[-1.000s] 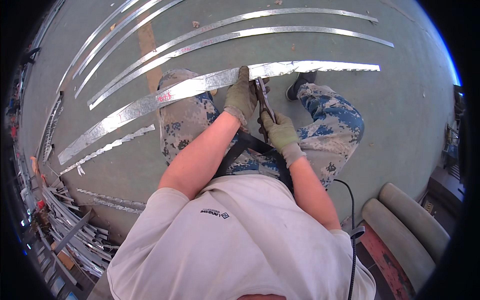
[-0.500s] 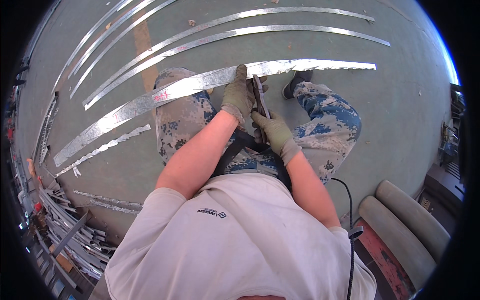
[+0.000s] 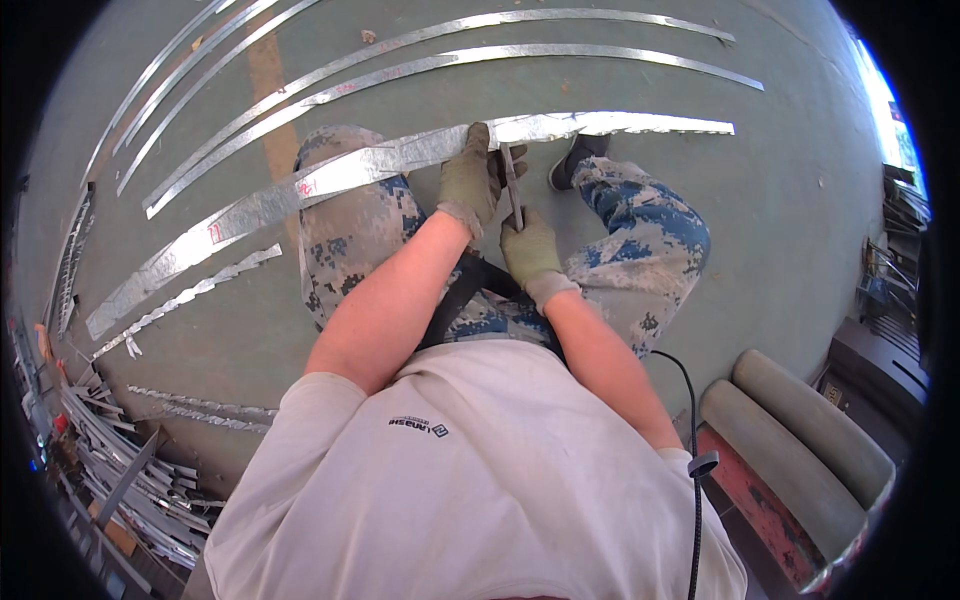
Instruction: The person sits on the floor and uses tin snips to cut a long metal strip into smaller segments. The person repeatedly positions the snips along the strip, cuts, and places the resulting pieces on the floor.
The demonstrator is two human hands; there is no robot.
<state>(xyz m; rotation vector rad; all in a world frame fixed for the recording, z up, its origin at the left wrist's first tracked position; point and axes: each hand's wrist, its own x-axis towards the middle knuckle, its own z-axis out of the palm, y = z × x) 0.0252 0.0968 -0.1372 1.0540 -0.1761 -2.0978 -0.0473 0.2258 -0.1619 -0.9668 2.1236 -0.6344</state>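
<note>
The long metal strip [image 3: 330, 180] is gripped by the gloved left hand [image 3: 468, 180] while snips [image 3: 512, 185], squeezed in the right hand [image 3: 530, 250], are mid-cut; a steady push forward is probably needed next.

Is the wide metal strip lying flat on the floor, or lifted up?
Lifted: the wide metal strip crosses over the person's knees, the left hand gripping it beside the snips that the right hand holds.

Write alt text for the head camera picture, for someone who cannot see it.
Seen from above, a person in camouflage trousers holds a long shiny metal strip across their lap with the gloved left hand, while the gloved right hand works metal snips at it. More metal strips lie on the green floor.
</note>
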